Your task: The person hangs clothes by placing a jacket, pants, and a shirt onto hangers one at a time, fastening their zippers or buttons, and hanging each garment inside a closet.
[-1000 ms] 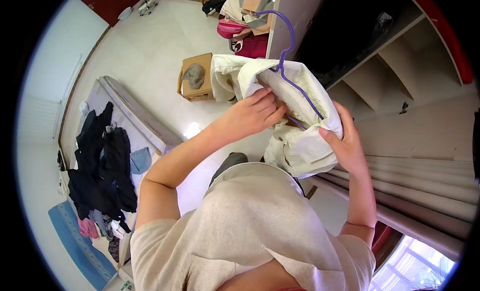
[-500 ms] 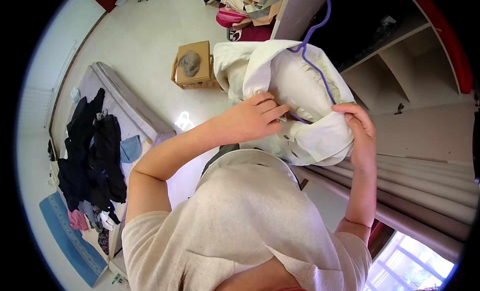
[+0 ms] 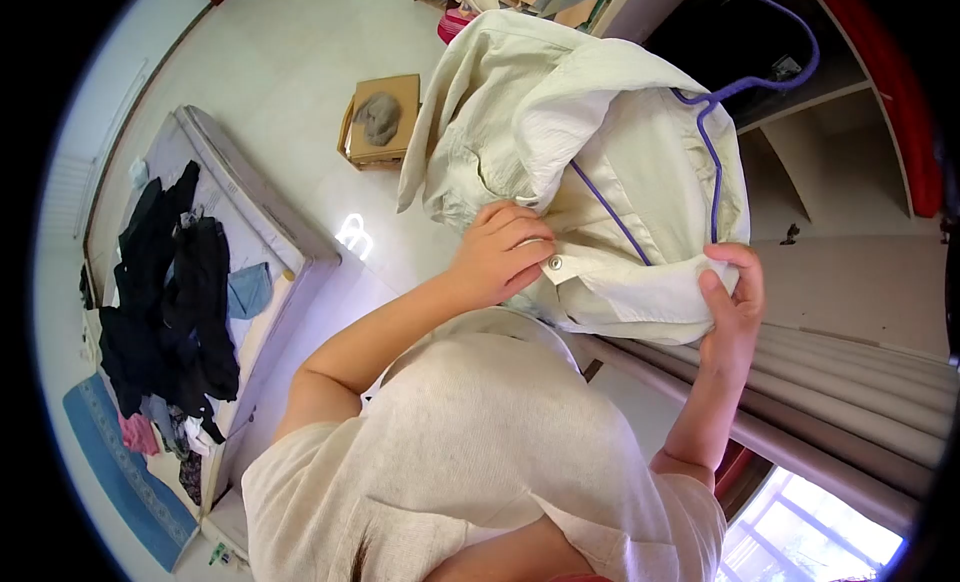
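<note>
A cream jacket (image 3: 520,112) with a metal snap and a collar hangs in front of my chest on a purple hanger (image 3: 718,162). The hanger's hook sticks up to the upper right, and one of its arms and a bar show inside the jacket's opening. My left hand (image 3: 505,250) is closed on the jacket's front edge, close beside the snap. On the other side, my right hand (image 3: 735,292) pinches the jacket's shoulder near the hanger's end, thumb on top. The lower part of the jacket is hidden behind my hands and body.
An open cabinet (image 3: 830,172) with compartments stands at the right, above a curtain (image 3: 840,382). On the left, dark clothes (image 3: 190,292) lie on a mattress (image 3: 240,182). A cardboard box (image 3: 400,92) with a grey cloth stands on the floor (image 3: 290,62).
The jacket has spread wider and upward, and the hanger's hook has swung to the right. My left hand has shifted slightly left and down the front edge; my right hand keeps its hold, slightly lower.
</note>
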Demonstrator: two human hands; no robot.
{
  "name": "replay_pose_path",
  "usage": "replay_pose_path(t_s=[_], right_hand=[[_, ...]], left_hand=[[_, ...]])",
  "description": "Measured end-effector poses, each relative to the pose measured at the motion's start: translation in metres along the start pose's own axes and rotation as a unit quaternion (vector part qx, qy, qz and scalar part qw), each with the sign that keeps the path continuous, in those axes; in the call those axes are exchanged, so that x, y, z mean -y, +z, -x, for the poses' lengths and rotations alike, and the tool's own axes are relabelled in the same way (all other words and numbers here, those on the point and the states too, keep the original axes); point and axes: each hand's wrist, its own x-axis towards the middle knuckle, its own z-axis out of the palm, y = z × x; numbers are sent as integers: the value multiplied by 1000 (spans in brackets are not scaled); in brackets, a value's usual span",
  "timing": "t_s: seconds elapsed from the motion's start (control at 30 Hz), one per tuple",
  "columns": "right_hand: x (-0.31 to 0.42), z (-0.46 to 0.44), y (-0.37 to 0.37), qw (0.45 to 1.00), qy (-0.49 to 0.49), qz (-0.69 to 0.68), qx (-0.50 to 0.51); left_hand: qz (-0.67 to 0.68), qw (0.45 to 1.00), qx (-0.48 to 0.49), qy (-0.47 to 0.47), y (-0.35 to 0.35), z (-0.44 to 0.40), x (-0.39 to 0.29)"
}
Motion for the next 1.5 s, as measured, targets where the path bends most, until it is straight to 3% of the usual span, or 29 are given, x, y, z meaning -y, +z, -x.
replay_pose_path(t_s=[0.2, 0.3, 0.4, 0.5, 0.53, 0.63, 0.77, 0.97, 1.17, 1.37, 1.5], right_hand=[[5, 4, 7, 1000, -8, -2, 23], [8, 3, 16, 999, 3, 1, 38], [8, 2, 14, 999, -4, 11, 45], [3, -5, 14, 998, -23, 56, 25], [0, -11, 13, 996, -23, 81, 18], [0, -20, 18, 995, -1, 93, 30], [3, -21, 26, 994, 28, 91, 44], [9, -24, 32, 996, 29, 78, 10], [13, -23, 32, 997, 29, 76, 13], [12, -24, 25, 998, 34, 57, 11], [17, -25, 22, 993, 18, 115, 26]], left_hand=[[-118, 982, 49, 141, -41, -17, 23], [-316, 881, 42, 349, -51, -37, 39], [-419, 798, 127, 413, -50, -56, 45], [-339, 842, 245, 341, -60, -76, 41], [-206, 911, 196, 299, -54, -81, 43], [-19, 946, 231, 226, -46, -88, 33], [20, 926, 305, 220, -34, -93, 31], [29, 934, 277, 224, -32, -91, 38], [-126, 931, 194, 283, -21, -81, 38], [13, 954, 199, 224, -41, -85, 49], [-7, 945, 246, 214, -62, -87, 39]])
